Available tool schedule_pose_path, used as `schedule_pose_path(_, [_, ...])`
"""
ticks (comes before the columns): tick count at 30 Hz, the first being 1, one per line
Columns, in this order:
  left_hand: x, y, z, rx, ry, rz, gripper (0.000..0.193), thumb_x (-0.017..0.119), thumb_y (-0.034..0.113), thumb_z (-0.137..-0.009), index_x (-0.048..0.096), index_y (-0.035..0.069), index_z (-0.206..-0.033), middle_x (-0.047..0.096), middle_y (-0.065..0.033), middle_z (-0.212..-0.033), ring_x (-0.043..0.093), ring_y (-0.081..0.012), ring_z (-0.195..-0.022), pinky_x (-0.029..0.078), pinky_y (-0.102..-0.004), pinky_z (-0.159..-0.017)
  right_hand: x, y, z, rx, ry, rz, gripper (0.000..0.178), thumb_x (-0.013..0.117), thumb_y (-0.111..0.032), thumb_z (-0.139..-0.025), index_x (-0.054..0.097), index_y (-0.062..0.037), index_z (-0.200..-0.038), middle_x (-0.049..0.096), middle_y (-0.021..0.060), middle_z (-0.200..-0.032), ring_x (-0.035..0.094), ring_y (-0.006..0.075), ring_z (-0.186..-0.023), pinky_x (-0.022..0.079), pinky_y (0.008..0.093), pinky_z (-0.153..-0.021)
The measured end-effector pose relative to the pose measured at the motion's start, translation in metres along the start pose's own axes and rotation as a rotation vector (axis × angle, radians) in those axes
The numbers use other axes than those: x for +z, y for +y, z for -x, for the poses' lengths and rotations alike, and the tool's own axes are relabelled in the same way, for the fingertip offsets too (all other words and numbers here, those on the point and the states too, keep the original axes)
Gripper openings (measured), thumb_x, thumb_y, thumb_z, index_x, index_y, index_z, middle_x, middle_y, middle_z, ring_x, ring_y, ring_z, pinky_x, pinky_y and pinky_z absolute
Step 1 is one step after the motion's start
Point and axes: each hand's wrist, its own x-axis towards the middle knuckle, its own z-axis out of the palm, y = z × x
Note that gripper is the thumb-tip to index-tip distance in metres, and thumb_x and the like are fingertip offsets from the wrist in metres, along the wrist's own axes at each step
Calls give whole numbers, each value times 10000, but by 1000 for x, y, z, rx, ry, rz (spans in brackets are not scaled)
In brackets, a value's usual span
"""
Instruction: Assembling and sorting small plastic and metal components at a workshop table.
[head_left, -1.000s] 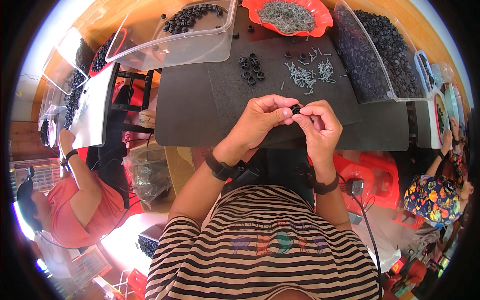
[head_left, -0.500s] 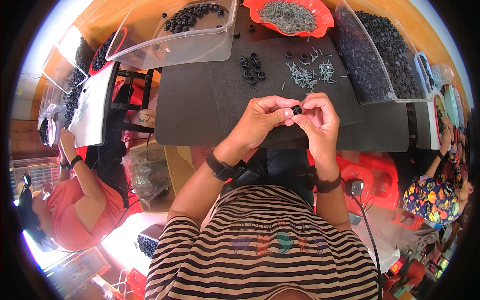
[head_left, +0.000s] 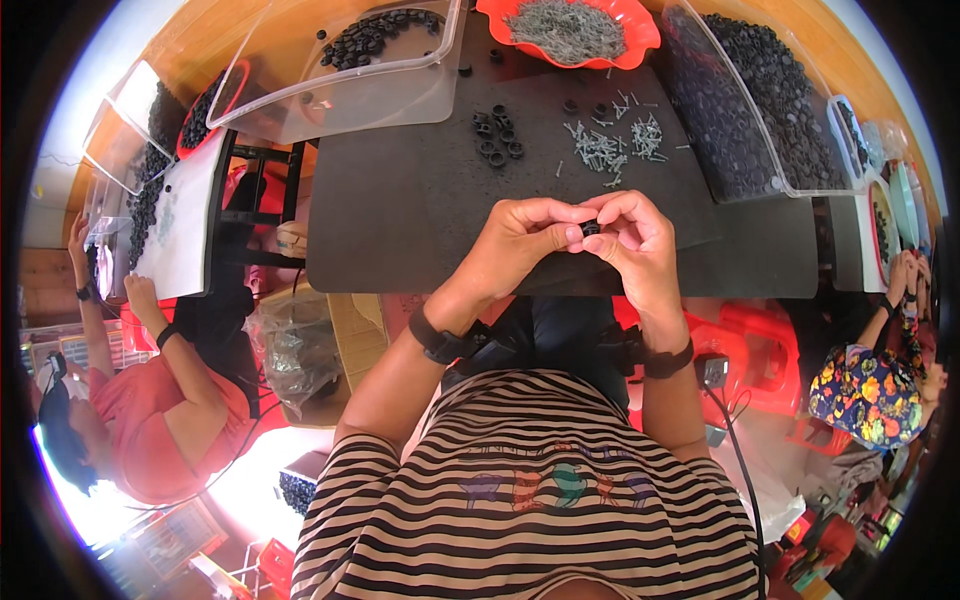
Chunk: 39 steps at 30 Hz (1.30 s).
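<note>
Above the near edge of the dark table, my two hands meet around one small black ring-shaped plastic part [head_left: 590, 228]. My left hand [head_left: 530, 230] pinches it between thumb and forefinger from the left. From the right, my right hand [head_left: 638, 235] has its thumb and fingertips closed on the same part; whether a screw is also between the fingers is hidden. Beyond my hands lie loose silver screws [head_left: 600, 150] in small heaps. To the left of these stands a cluster of several black ring parts [head_left: 497, 137].
A red scalloped bowl [head_left: 640, 45] of screws stands at the back. Clear bins with black parts flank it, the left bin [head_left: 340, 115] and the right bin [head_left: 735, 150]. Co-workers sit at left [head_left: 170, 420] and right [head_left: 865, 385]. A red stool [head_left: 760, 350] is beside me.
Both hands stay together on the black part, with small shifts of the fingers. The left co-worker's far arm has reached out, and the table view has shifted slightly.
</note>
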Motion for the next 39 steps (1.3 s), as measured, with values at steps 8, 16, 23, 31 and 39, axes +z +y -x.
schedule_pose_path(8, [3, 0, 3, -2, 23, -54, 179, 589, 17, -931, 681, -1, -1084, 691, -44, -939, 623, -82, -860, 517, -239, -792, -5, 0, 0, 75, -16, -15, 205, 693, 70, -806, 520, -5, -886, 605, 127, -1036, 626, 160, -925, 557, 291, -820])
schedule_pose_path(16, [8, -1, 4, 48, 44, -70, 170, 585, 19, -936, 687, 8, -1072, 693, -39, -948, 622, -82, -868, 514, -237, -794, -3, 8, 4, 12, 13, -42, 208, 685, 68, -814, 503, -18, -865, 609, 115, -1032, 608, 123, -917, 548, 274, -801])
schedule_pose_path(23, [7, 2, 5, -7, 57, -19, 183, 604, 44, -931, 674, 1, -1095, 688, -53, -983, 624, -95, -888, 512, -256, -820, 2, 0, 2, 67, 15, -75, 211, 698, 49, -819, 506, -22, -872, 616, 102, -1004, 598, 112, -904, 512, 253, -787])
schedule_pose_path(31, [5, 1, 5, -50, 10, 127, 192, 620, 118, -938, 651, 4, -1089, 671, -65, -1028, 630, -104, -903, 529, -264, -820, 4, 11, 5, -99, 48, 116, 232, 741, 28, -778, 537, -17, -879, 619, 92, -981, 608, 138, -912, 511, 290, -825])
schedule_pose_path(39, [11, 5, 5, 4, 63, 39, 151, 598, 63, -941, 605, -6, -1075, 671, -68, -998, 634, -110, -908, 544, -244, -796, 4, 11, 6, -58, 60, 154, 227, 710, 87, -754, 573, 1, -915, 621, 84, -969, 609, 134, -896, 520, 283, -802])
